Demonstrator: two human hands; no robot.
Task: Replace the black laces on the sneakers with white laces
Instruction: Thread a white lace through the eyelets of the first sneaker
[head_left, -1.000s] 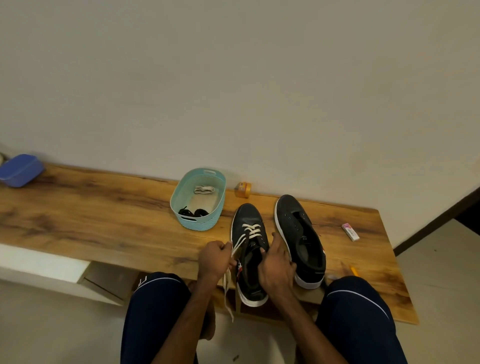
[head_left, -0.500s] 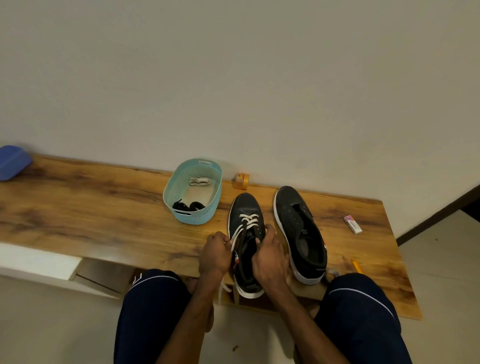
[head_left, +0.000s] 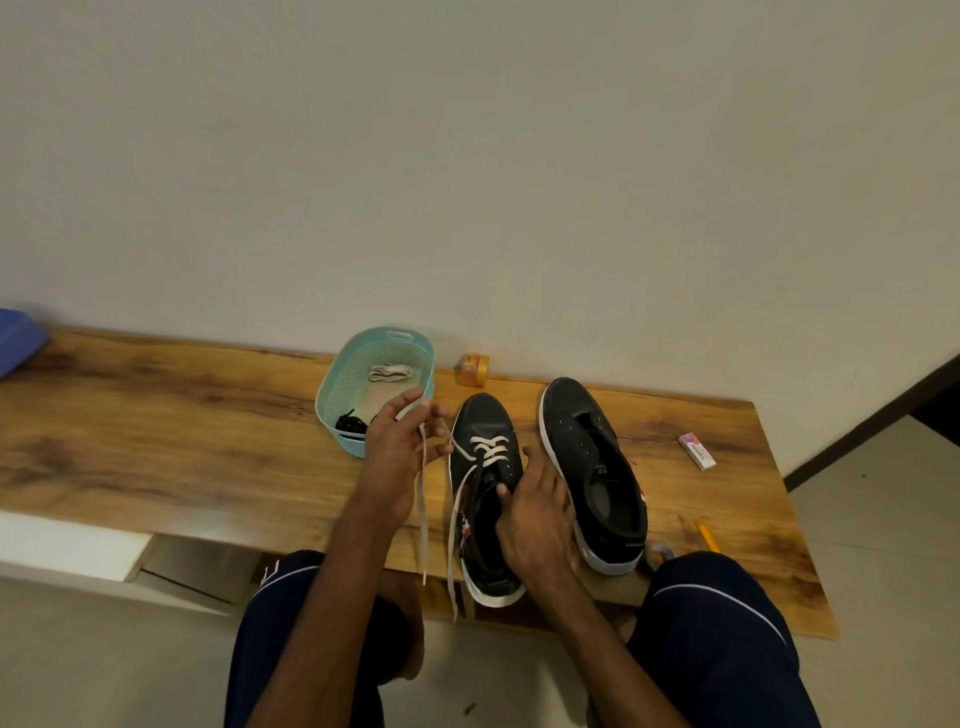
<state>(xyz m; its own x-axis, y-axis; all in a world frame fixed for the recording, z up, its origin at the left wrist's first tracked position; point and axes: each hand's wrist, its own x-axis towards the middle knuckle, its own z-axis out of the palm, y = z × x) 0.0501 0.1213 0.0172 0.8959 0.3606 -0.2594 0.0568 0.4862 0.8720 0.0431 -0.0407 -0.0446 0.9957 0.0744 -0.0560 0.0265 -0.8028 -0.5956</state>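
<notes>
**Draw the lace snug, then feed the next eyelet**

The left sneaker (head_left: 483, 415) lies toe-away near the table (head_left: 156, 426) edge, with the white lace (head_left: 488, 447) crossed through only its far eyelets. The right sneaker (head_left: 571, 410), just beside it, has no lace at all.

The hands are apart. The left hand (head_left: 395, 462) is raised left of the shoe, pinching one strand of the lace in its fingertips, and the strand's tail hangs past the table edge. The right hand (head_left: 535, 519) lies flat on the shoe's right side, pinning it down. The other strand dangles free on the shoe's left.

To do this step well, pull left and slightly up until the crossings lie flat, keeping the right hand's weight on so the shoe doesn't skid. Then slide the pinch down to the tip (a long grip flops at the eyelet) and keep both ends roughly even.

In the teal basket (head_left: 332, 384), far left of the shoes, a bundled white lace (head_left: 389, 372) waits beside the black laces (head_left: 349, 423).
</notes>
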